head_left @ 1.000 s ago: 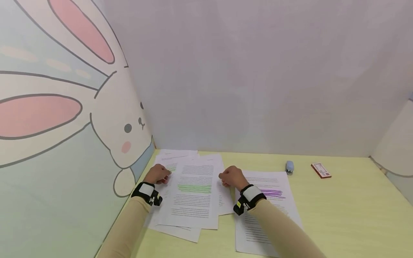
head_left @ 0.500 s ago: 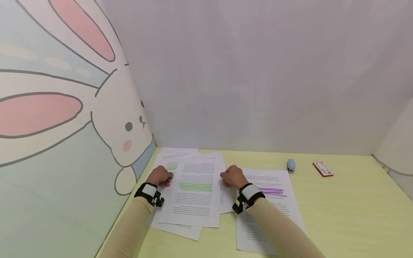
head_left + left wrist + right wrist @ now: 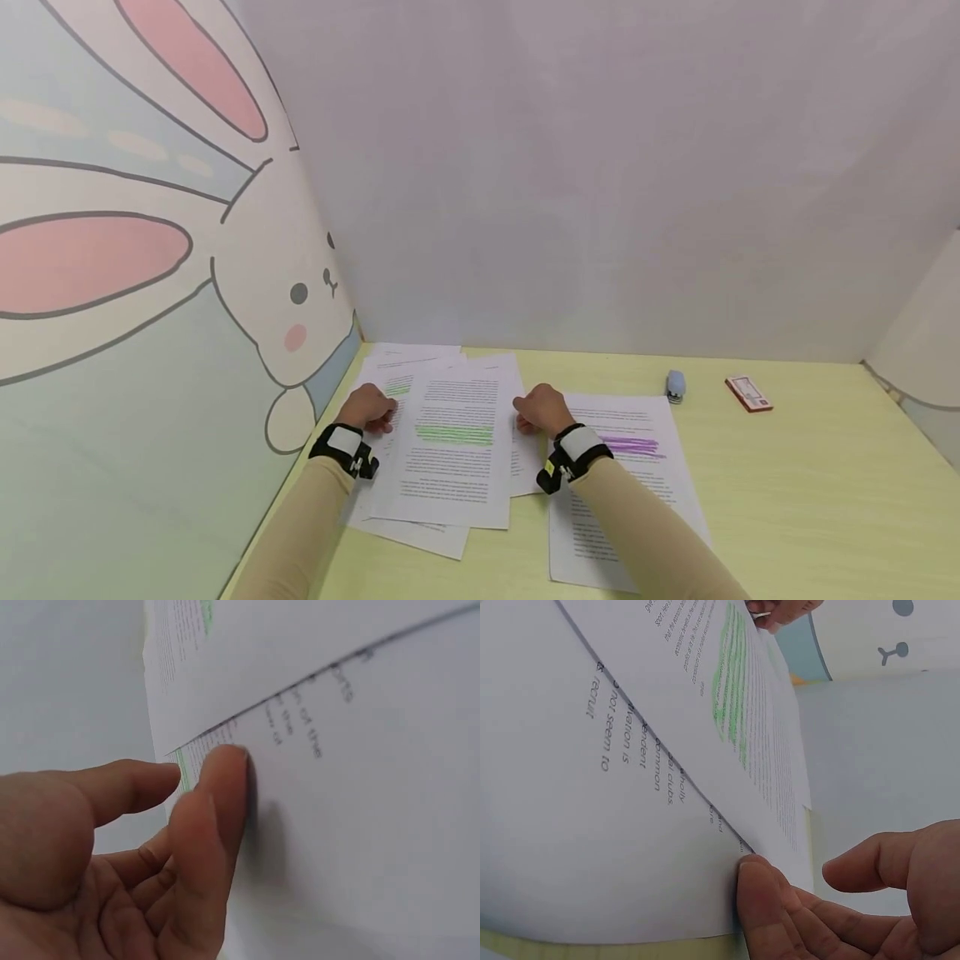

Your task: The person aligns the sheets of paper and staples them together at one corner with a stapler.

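A printed sheet with a green-highlighted band (image 3: 450, 483) lies on top of several overlapping printed sheets (image 3: 431, 542) at the left of the table. My left hand (image 3: 366, 407) is at the top sheet's left edge. In the left wrist view its fingertips (image 3: 226, 769) rest against the paper below, with the thumb apart from them. By the right edge is my right hand (image 3: 543, 410). The right wrist view has its index fingertip (image 3: 759, 881) right at the top sheet's edge, the thumb held away. No paper is pinched in either hand.
A sheet with purple highlighting (image 3: 622, 410) lies to the right, partly under my right forearm. Behind it stands a small light-blue stapler (image 3: 676, 386), with a flat red-and-white box (image 3: 748, 393) farther right. A rabbit-patterned wall (image 3: 292, 250) borders the left side.
My left hand has shifted slightly right, then back left, beside the top sheet. My right hand stays at the other edge, and the sheets keep their arrangement. The head view has moved a little.
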`<state>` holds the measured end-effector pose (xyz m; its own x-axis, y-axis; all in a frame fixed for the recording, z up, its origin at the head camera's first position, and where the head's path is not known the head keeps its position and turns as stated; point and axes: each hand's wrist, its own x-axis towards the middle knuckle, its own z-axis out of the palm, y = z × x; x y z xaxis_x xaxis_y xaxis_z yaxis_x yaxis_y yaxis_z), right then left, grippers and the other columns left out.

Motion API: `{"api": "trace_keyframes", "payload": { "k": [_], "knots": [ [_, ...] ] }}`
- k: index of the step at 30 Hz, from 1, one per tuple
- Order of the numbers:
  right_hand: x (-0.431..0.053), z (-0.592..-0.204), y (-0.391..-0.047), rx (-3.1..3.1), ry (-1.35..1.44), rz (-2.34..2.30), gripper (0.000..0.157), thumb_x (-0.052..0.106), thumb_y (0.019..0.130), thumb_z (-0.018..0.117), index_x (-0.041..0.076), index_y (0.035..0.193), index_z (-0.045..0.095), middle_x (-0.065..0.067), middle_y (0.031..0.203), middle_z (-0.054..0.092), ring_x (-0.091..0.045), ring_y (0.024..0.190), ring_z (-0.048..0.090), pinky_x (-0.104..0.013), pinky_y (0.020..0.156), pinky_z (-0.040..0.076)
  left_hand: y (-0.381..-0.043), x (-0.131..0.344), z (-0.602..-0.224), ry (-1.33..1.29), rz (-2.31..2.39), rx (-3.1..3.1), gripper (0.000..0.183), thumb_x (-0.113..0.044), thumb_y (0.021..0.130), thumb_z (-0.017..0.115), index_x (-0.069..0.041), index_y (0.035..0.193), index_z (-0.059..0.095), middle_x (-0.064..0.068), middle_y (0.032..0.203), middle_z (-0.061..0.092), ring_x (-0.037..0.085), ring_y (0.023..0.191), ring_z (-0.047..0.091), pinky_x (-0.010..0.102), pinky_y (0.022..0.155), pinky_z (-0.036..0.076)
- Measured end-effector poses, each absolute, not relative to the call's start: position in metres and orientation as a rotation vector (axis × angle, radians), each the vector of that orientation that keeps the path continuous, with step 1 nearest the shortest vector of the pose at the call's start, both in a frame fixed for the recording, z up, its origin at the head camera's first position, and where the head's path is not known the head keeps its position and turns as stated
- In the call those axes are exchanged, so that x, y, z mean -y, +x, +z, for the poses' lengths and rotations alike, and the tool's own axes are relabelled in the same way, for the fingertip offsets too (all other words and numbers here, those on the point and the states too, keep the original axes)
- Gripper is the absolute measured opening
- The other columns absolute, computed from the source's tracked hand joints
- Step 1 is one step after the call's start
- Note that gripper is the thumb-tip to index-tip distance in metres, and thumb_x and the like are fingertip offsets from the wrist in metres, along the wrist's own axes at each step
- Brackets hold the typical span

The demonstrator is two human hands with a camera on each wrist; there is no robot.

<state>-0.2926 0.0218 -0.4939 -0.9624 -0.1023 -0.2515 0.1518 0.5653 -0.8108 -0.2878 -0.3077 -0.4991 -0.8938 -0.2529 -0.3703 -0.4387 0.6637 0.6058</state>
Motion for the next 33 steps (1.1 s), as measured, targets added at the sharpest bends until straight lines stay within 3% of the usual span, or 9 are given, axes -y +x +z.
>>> {"api": "trace_keyframes", "payload": {
  "k": [9,23,33],
  "knots": [
    [-0.021,-0.494,-0.292,-2.514,0.055,-1.36,0.025,0.015,0.095,0.058,-0.005,0.085,0.069,-0.011,0.069,0.07,-0.018,0.057,0.067,-0.028,0.059,0.054,-0.289,0.3,-0.498,-0.531,1.153,-2.544,0.025,-0.013,0.098,0.059,0.002,0.081,0.069,0.009,0.066,0.067,0.014,0.051,0.064,0.025,0.046,0.051],
    [-0.021,-0.502,-0.294,-2.479,0.061,-1.449,0.024,0.014,0.093,0.058,-0.006,0.083,0.067,-0.012,0.07,0.069,-0.017,0.055,0.067,-0.028,0.054,0.055,-0.282,0.292,-0.496,-0.425,1.113,-2.516,0.03,-0.025,0.101,0.062,-0.001,0.086,0.071,0.004,0.065,0.063,0.01,0.052,0.055,0.021,0.049,0.043],
    [-0.021,-0.5,-0.295,-2.525,0.04,-1.371,0.029,0.015,0.093,0.057,-0.002,0.073,0.07,-0.009,0.063,0.066,-0.016,0.053,0.063,-0.026,0.053,0.05,-0.283,0.3,-0.501,-0.23,1.168,-2.517,0.016,-0.014,0.102,0.062,0.0,0.104,0.068,0.006,0.075,0.064,0.013,0.059,0.055,0.023,0.052,0.042]
  ]
}}
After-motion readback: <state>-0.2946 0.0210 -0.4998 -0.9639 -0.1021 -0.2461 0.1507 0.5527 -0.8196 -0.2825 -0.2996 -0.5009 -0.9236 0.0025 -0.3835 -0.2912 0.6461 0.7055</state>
